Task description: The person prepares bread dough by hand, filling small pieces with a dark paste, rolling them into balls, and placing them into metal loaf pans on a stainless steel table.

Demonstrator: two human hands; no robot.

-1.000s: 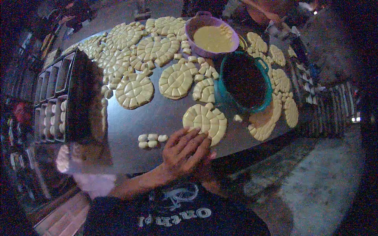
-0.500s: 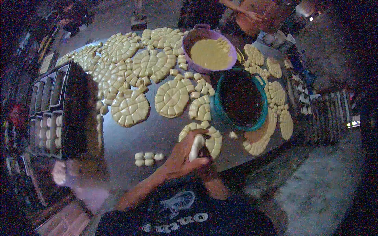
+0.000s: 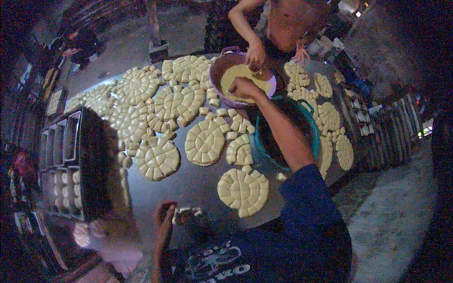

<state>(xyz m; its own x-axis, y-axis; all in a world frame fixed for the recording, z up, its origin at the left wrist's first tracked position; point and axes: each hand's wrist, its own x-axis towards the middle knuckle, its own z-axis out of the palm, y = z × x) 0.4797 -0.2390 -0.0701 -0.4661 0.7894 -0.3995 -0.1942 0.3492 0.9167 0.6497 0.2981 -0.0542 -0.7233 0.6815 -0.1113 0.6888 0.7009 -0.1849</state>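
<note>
My right hand reaches far across the table into a purple bowl of yellow filling, its fingers bunched and pointing down into the filling. My left hand is low at the table's near edge, curled beside a few small dough pieces; I cannot see if it holds one. A round dough disc cut into wedges lies just right of them. Another person's hand also dips into the purple bowl from the far side.
Several cut dough discs cover the metal table. A teal bowl with dark contents stands under my right forearm. Black baking tins with dough balls sit at the left. Another person crouches at the far left.
My right hand, which held a dough piece near the front disc, has stretched out to the purple bowl. My left hand has come into view by the small pieces. Another person's hands have entered.
</note>
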